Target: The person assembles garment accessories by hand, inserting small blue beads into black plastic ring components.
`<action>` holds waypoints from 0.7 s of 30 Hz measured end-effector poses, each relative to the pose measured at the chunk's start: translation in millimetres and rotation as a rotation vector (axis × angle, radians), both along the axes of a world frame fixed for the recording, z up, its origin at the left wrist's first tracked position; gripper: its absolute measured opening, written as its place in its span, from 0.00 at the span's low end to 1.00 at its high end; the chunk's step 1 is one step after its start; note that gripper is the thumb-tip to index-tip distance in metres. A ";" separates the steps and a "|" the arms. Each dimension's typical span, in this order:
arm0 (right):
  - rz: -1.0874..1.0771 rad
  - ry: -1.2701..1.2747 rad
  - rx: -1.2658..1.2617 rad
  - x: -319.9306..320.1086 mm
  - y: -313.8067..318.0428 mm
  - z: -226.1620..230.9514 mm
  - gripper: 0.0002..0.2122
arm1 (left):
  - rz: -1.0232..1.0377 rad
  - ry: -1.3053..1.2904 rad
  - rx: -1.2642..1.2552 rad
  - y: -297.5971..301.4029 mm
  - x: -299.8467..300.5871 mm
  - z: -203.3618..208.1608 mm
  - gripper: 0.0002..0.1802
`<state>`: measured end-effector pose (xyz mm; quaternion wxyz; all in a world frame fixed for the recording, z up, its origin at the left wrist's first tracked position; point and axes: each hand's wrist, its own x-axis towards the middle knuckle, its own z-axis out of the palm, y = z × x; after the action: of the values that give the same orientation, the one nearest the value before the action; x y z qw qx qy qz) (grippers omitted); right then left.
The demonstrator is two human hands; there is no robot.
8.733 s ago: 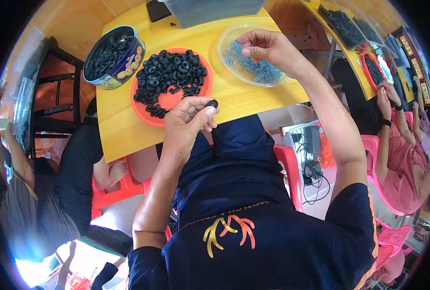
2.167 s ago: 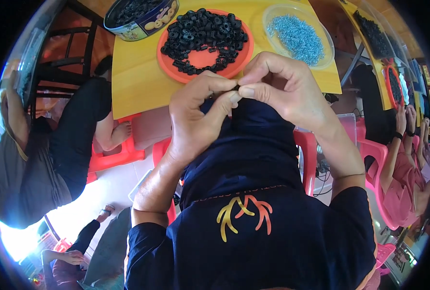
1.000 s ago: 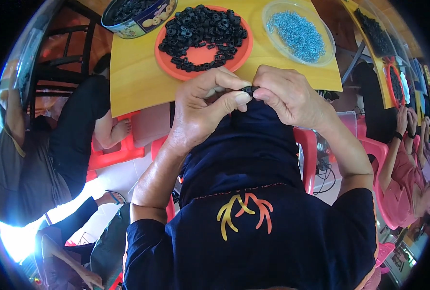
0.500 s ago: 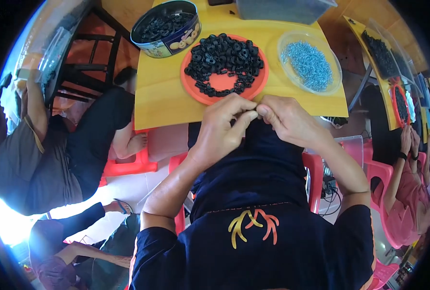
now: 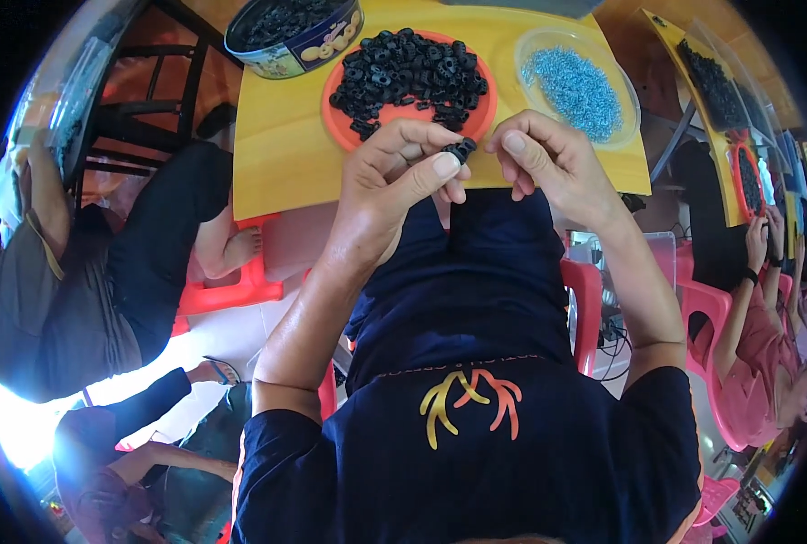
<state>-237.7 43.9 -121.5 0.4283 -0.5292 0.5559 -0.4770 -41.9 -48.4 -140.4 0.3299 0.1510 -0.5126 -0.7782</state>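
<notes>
My left hand (image 5: 399, 168) pinches a small black plastic part (image 5: 459, 150) between thumb and fingers, just off the near edge of the orange-red plate (image 5: 331, 113). Close by on the right, my right hand (image 5: 544, 159) has its thumb drawn against its bent fingers; whatever they may hold is hidden or too small to see. The two hands are a little apart. On the plate, chunky black plastic parts (image 5: 408, 72) are heaped toward the back, with smaller black pieces along its nearer sides. A clear round tub (image 5: 630, 113) of small silvery-blue pieces (image 5: 574, 95) stands right of the plate.
A round tin (image 5: 276, 65) of black pieces stands at the yellow table's (image 5: 276, 163) back left. Behind the plate shows a grey bin's edge (image 5: 521, 7). Other people sit at left and right, one by a second table (image 5: 734, 195). A dark stool (image 5: 149, 109) stands left.
My hands, pressed together before, have come apart. The black part now shows in my left hand, turned up above the fingers. The view has shifted, so the table sits higher in the picture.
</notes>
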 end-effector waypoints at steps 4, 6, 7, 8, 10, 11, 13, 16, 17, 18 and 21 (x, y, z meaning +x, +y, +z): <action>0.022 -0.021 0.040 3.7 0.3 -3.4 0.12 | -0.020 0.016 0.028 -2.2 3.2 1.5 0.11; 0.022 -0.015 0.072 3.4 3.2 -3.2 0.13 | -0.032 -0.040 0.047 -4.8 3.1 0.3 0.11; 0.014 -0.009 0.112 3.0 4.0 -3.3 0.14 | 0.004 -0.084 0.001 -8.4 1.9 -3.8 0.10; -0.004 -0.008 0.135 1.5 4.2 -4.4 0.13 | 0.013 -0.085 -0.019 -14.3 1.2 -6.4 0.10; -0.004 0.001 0.120 -4.6 3.0 -4.9 0.13 | 0.049 -0.079 -0.098 -28.1 -1.8 -7.8 0.09; -0.012 0.010 0.126 -8.1 2.8 -5.4 0.13 | 0.069 -0.099 -0.146 -36.5 -1.3 -6.1 0.09; -0.032 0.019 0.101 -14.6 -0.1 -6.1 0.13 | 0.105 -0.096 -0.217 -42.7 4.5 2.3 0.10; -0.037 0.038 -0.045 -16.3 -3.3 1.3 0.12 | 0.172 -0.072 -0.341 -40.6 6.9 20.4 0.12; -0.053 0.040 -0.037 -13.0 -2.6 6.9 0.12 | 0.245 -0.109 -0.649 -41.6 7.4 22.6 0.12; -0.033 0.014 -0.017 -9.1 -1.8 12.6 0.12 | 0.318 -0.141 -0.957 -40.5 5.8 23.9 0.12; 0.049 -0.056 -0.007 3.0 -2.7 19.8 0.15 | 0.364 -0.097 -1.110 -29.3 -1.1 28.7 0.13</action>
<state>-234.8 41.2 -101.6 0.4533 -0.5306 0.5287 -0.4832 -43.0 -77.8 -111.7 0.4641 0.0765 -0.8238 -0.3165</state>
